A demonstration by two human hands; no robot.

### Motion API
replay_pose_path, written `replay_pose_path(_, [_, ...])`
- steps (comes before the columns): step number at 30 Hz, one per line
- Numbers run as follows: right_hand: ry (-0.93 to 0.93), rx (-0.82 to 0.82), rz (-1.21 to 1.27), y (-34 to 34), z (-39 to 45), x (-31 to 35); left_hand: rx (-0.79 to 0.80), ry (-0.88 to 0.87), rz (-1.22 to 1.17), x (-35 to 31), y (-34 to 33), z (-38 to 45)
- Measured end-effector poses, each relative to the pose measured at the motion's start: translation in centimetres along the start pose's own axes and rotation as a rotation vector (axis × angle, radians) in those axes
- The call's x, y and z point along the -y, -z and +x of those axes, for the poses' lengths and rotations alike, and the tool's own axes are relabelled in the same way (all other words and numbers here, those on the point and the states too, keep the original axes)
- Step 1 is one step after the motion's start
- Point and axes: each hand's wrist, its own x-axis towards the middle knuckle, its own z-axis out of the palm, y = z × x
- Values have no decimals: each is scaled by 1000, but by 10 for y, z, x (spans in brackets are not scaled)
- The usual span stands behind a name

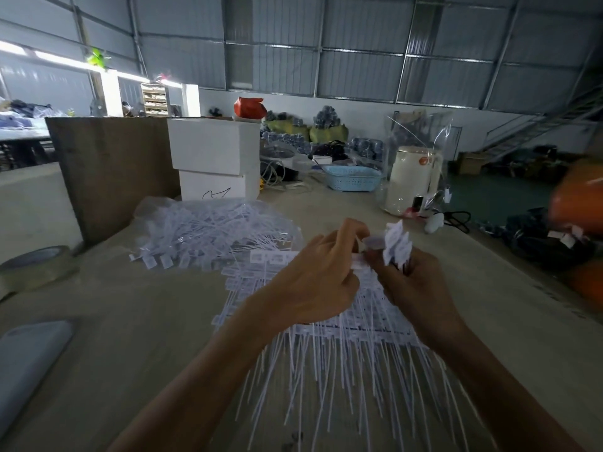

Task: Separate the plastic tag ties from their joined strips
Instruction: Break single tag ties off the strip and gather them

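1. The left hand (pixel 313 282) is raised over the tabletop (pixel 130 337), its fingers curled and its fingertips pinching a white tag tie (pixel 357 263) at the head end.
2. The right hand (pixel 414 288) sits just beside the left, fingers curled round a bunch of separated ties (pixel 398 244); their flat white heads fan out above the fingers.
3. The two hands meet at the pinched tie; the exact finger contact is blurred.
4. Directly beneath both hands lie the joined strips (pixel 342 324), stacked flat, their thin tails pointing toward the person.
5. Behind the strips and to the left, a loose heap of ties (pixel 212 233) rests on a clear plastic bag.
6. At the left edge of the tabletop lies a roll of tape (pixel 36 265), with a flat grey object (pixel 29 360) nearer the person.
7. Behind the heap stand a brown board (pixel 111 171) and two stacked white boxes (pixel 215 158).
8. Farther right are a blue basket (pixel 354 179) and a white kettle (pixel 412 181) partly behind a clear bag.
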Motion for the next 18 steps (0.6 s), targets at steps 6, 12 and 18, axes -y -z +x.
replay_pose_path(6, [-42, -40, 108, 6, 0, -8, 117, 123, -246, 13, 10, -12])
replay_pose_path(12, [-153, -35, 271, 9, 1, -17, -74, 53, 218, 23, 3, -19])
replay_pose_path(18, [-246, 79, 233, 10, 1, -17, -228, -43, 504, 25, 3, -18])
